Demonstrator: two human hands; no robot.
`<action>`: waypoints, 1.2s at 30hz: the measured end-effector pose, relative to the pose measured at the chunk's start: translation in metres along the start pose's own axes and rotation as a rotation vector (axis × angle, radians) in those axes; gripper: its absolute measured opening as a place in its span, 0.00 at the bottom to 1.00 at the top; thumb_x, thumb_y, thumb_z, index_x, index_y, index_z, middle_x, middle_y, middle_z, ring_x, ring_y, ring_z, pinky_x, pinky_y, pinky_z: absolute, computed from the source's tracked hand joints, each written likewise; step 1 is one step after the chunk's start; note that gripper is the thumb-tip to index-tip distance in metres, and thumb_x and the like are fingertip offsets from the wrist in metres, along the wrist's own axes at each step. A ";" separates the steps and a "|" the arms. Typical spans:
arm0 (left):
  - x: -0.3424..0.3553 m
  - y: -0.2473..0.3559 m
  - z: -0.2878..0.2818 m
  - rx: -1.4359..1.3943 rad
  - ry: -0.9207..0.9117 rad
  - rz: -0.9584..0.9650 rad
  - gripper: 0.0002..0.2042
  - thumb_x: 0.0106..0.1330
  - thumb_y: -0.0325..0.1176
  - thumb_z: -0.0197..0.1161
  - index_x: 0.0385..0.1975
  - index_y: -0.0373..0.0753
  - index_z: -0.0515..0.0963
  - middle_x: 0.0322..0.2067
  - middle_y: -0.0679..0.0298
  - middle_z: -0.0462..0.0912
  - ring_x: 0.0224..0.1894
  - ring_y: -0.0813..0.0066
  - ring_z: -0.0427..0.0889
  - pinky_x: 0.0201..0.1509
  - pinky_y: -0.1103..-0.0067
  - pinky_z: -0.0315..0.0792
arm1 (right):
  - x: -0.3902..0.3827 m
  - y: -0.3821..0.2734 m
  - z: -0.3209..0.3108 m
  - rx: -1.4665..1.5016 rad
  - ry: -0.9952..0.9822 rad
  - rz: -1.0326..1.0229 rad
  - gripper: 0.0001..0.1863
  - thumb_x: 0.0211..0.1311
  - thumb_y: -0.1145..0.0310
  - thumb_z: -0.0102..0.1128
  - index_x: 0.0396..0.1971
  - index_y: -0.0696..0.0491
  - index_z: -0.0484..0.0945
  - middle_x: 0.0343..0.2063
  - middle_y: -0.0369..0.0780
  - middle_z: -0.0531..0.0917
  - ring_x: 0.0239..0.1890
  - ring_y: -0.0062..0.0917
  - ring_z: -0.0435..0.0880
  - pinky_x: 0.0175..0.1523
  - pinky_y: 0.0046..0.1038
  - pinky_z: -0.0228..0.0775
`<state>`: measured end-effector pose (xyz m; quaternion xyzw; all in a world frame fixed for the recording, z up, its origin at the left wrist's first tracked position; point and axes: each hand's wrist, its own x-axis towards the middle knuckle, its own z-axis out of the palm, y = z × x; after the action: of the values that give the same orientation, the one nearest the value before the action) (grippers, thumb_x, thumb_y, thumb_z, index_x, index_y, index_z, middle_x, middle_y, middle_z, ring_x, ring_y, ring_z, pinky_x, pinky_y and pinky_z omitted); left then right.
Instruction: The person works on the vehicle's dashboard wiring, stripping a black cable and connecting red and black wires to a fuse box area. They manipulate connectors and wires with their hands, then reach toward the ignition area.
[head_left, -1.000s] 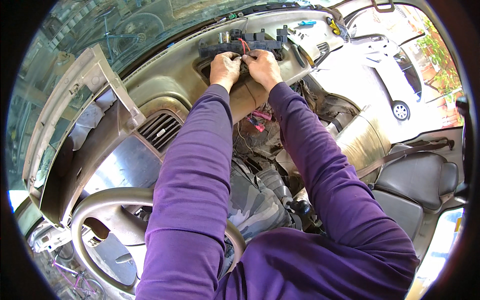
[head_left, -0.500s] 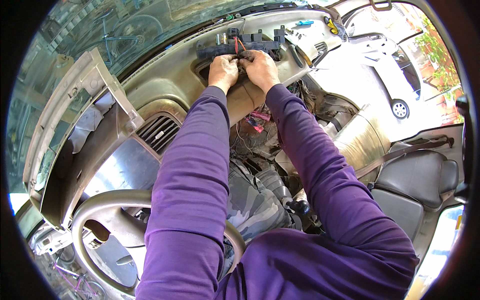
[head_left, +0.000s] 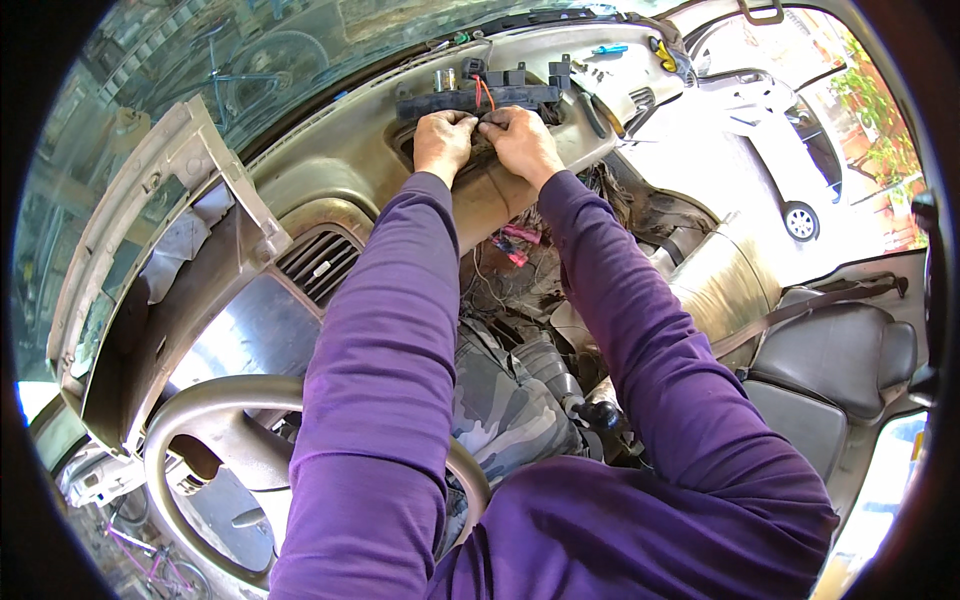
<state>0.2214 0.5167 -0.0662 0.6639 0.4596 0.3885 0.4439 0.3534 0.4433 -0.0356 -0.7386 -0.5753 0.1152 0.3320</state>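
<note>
Two reddish wires (head_left: 479,92) have shifted slightly beyond left hand (head_left: 443,144) and right hand (head_left: 523,145), each grip bunched, hold unclear.

Car interior (head_left: 720,265) (partly dismantled), steering wheel (head_left: 225,395), dashboard (head_left: 335,160)

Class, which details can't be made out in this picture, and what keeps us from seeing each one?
In the head view:
What the left hand and right hand may be pinching: hidden by the hands themselves.
The lower end of the red wire: lost at the hands.
Part of the steering wheel: covered by the left sleeve.
Small pieces on the dashboard: too small to identify.
Details of the blue bicycle: hazy through the windscreen.
</note>
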 end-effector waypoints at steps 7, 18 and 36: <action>0.005 -0.009 0.004 -0.123 -0.112 0.070 0.13 0.65 0.33 0.66 0.46 0.36 0.87 0.37 0.49 0.89 0.38 0.65 0.89 0.48 0.73 0.78 | 0.003 0.008 -0.002 0.109 0.047 -0.077 0.17 0.64 0.59 0.60 0.45 0.53 0.87 0.44 0.50 0.87 0.50 0.43 0.85 0.58 0.39 0.75; -0.011 0.013 0.005 0.171 -0.025 0.088 0.12 0.66 0.36 0.63 0.46 0.42 0.87 0.43 0.48 0.87 0.49 0.50 0.86 0.55 0.66 0.77 | 0.004 -0.001 0.004 0.049 0.167 0.085 0.18 0.63 0.56 0.63 0.45 0.51 0.88 0.45 0.47 0.88 0.51 0.42 0.85 0.58 0.38 0.75; -0.001 -0.002 0.014 0.032 -0.073 0.037 0.11 0.64 0.35 0.67 0.43 0.39 0.88 0.39 0.48 0.88 0.44 0.55 0.88 0.51 0.70 0.78 | 0.003 0.010 0.003 0.060 0.164 -0.034 0.17 0.58 0.62 0.62 0.45 0.51 0.88 0.47 0.49 0.85 0.51 0.44 0.84 0.59 0.39 0.75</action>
<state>0.2331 0.5129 -0.0726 0.6931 0.4366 0.3648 0.4426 0.3601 0.4460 -0.0437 -0.7254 -0.5551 0.0658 0.4017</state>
